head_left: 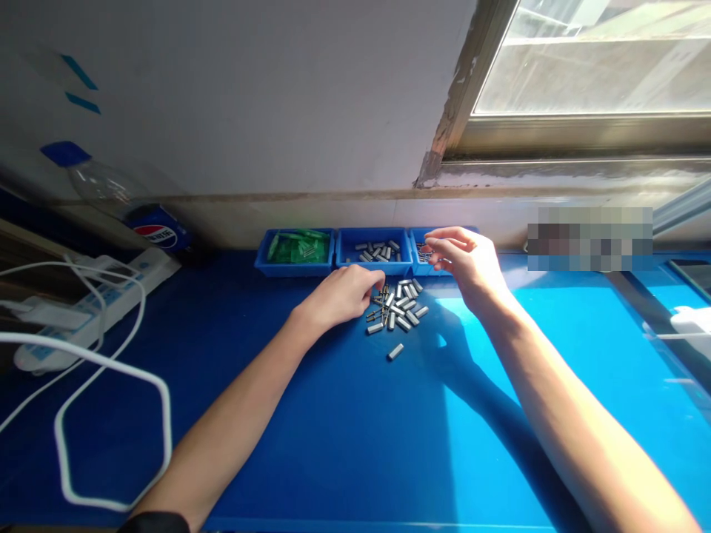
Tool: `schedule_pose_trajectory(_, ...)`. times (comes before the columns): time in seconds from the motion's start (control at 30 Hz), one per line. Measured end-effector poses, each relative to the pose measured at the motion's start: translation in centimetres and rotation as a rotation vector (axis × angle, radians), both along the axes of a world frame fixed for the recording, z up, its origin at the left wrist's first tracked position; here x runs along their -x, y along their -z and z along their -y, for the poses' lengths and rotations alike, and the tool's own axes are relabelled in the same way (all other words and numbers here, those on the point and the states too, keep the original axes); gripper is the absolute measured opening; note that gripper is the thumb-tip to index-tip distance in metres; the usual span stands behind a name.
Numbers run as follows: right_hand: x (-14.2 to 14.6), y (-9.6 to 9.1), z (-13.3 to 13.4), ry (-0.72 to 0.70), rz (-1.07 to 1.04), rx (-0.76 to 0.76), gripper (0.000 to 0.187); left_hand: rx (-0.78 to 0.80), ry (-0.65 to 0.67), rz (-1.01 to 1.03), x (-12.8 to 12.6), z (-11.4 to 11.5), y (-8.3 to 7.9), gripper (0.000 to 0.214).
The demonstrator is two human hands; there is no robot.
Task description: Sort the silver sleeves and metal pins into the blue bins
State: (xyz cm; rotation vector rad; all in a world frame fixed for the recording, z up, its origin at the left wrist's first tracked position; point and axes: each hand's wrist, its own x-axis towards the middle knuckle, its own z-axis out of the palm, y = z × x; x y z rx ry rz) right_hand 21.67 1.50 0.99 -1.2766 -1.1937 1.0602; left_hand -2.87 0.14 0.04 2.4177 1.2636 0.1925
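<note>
My left hand (pixel 351 291) is at the left edge of a loose pile on the table, its fingers curled together with the tips turned down. Whatever they grip is hidden. The pile mixes short silvery metal cylinders (pixel 403 323) with small dark screw-like pieces (pixel 375 314). One cylinder (pixel 395 352) lies apart, nearer to me. Over the right blue bin (pixel 444 272) hovers my right hand (pixel 469 263), fingers bent and apart; I see nothing between them. Thin metal pieces (pixel 423 254) show in that bin. More cylinders (pixel 381 252) lie in the middle blue bin (pixel 373 270).
A left blue bin (pixel 294 271) contains green packets (pixel 300 247). White cables (pixel 167 414) and a power strip (pixel 100 314) occupy the table's left side, with a cola bottle (pixel 158 228) behind. The wall (pixel 278 111) rises behind the bins. A dark flat object (pixel 692 277) lies far right.
</note>
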Motion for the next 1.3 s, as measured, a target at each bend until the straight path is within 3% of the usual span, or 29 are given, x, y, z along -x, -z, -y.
schedule_pose_trajectory(0.4, 0.5, 0.1, 0.8, -0.163, 0.08, -0.017, 0.034, -0.059, 0.024, -0.009, 0.0, 0.0, 0.1, 0.025)
schedule_pose_trajectory(0.63, 0.7, 3.0, 2.9, -0.215, 0.056, -0.047, 0.035, -0.059, 0.03, -0.025, -0.2, 0.0, 0.1, 0.025)
schedule_pose_trajectory(0.77, 0.0, 4.8, 3.7, -0.103, 0.065, -0.04, 0.033, -0.034, 0.057, -0.02, -0.1, -0.2, 0.1, 0.028)
schedule_pose_trajectory(1.03, -1.0, 5.6, 3.3, -0.134, 0.027, -0.048, 0.032, -0.047, 0.057, 0.008, 0.5, -0.4, 0.0, 0.027)
schedule_pose_trajectory(1.17, -0.8, 5.7, 3.4, -0.151, 0.015, -0.031, 0.025, -0.07, 0.049, 0.106, 0.2, -0.1, -0.6, 0.028)
schedule_pose_trajectory(1.3, -0.8, 5.7, 3.5, -0.172, -0.003, -0.011, 0.023, -0.065, 0.031, 0.385, -0.9, 0.4, -0.4, 0.023)
